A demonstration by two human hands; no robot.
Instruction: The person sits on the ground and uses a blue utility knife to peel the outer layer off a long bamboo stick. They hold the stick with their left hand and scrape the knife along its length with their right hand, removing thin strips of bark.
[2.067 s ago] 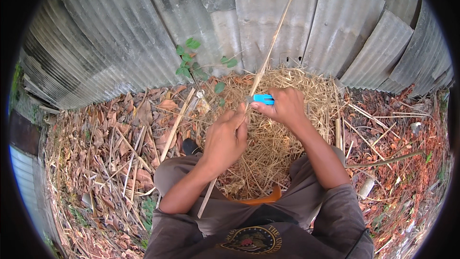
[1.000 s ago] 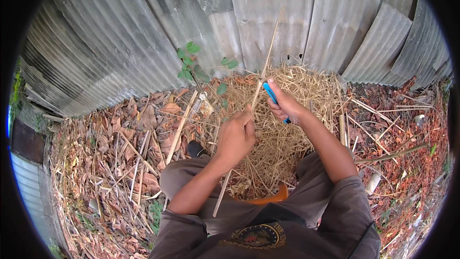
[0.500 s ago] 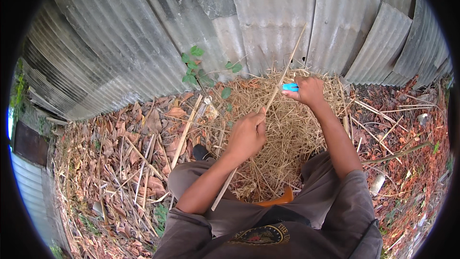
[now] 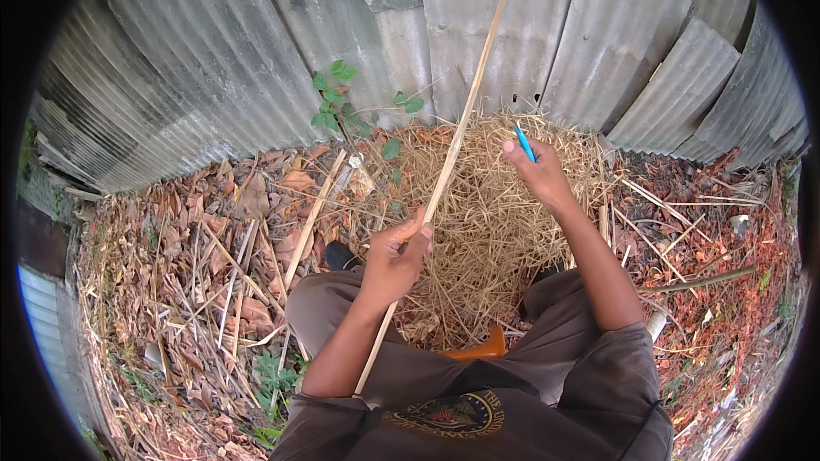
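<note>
My left hand (image 4: 397,263) is closed around a long pale strip, apparently split bamboo (image 4: 455,141). The strip slants from beside my left thigh up toward the metal fence. In my right hand (image 4: 542,175) is a slim blue utility knife (image 4: 524,145), its tip pointing up and away from me. The knife is apart from the strip, off to its right. Beneath both hands lies a heap of thin straw-coloured shavings (image 4: 487,248).
A corrugated metal fence (image 4: 359,51) rises just ahead, with a leafy green plant (image 4: 331,102) at its foot. Dry leaves (image 4: 256,196) and loose strips cover the left ground. Something orange (image 4: 478,347) shows between my legs. A pale cylinder (image 4: 656,324) lies at right.
The knife has come away from the strip and turned tip-up. My left hand has moved left and nearer to me, and the strip now stands more steeply, its broader face showing.
</note>
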